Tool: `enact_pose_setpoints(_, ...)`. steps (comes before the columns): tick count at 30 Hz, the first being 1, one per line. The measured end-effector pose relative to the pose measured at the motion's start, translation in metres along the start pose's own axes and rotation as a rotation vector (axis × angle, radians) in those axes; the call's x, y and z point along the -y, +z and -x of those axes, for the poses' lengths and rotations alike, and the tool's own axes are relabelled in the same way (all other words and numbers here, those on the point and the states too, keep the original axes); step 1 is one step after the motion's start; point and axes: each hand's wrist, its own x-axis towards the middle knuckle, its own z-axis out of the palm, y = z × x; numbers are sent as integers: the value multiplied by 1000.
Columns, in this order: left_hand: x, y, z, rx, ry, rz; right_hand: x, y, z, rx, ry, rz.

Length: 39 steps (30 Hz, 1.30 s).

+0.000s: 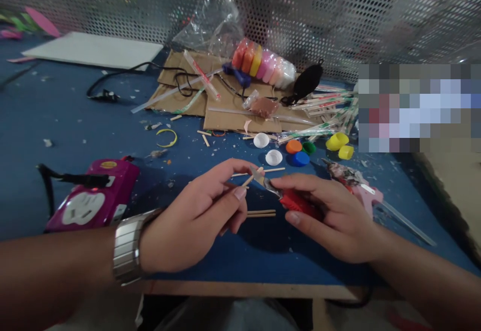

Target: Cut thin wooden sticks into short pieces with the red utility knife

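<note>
Near the middle of the blue table, my left hand (203, 210) is closed on a thin wooden stick (253, 177), which points up to the right from its fingertips. My right hand (330, 210) grips the red handle of a cutter (298, 203). Its metal blade (257, 175) meets or crosses the stick near its upper end; actual contact is hard to tell. Two more sticks (265, 213) lie side by side just right of my left fingers, partly hidden. Another stick (276, 170) lies behind the blade.
A purple power strip (112, 185) sits at the left, and a pink glue gun (370, 194) at the right. Behind my hands are coloured caps (300, 158), cardboard (225, 118), wrapped sticks (330, 103) and packed clay (259, 62). A white board (93, 50) lies back left.
</note>
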Motion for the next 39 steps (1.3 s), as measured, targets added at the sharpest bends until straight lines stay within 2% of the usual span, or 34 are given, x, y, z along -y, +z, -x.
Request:
enact_pose_setpoints(26,1,1,-2,-11,-5,42,4,-2,-1,-2,9,-25)
enact_pose_setpoints(32,4,0,0,22,11,29,6,-1,-1,24,-5,-51)
enact_pose_setpoints(36,5,1,0,29,55,-47,5,0,-2,46,-22,-57)
enact_pose_setpoints(39,3,1,0,-9,124,-171,5,-1,-3,66,-31,-54)
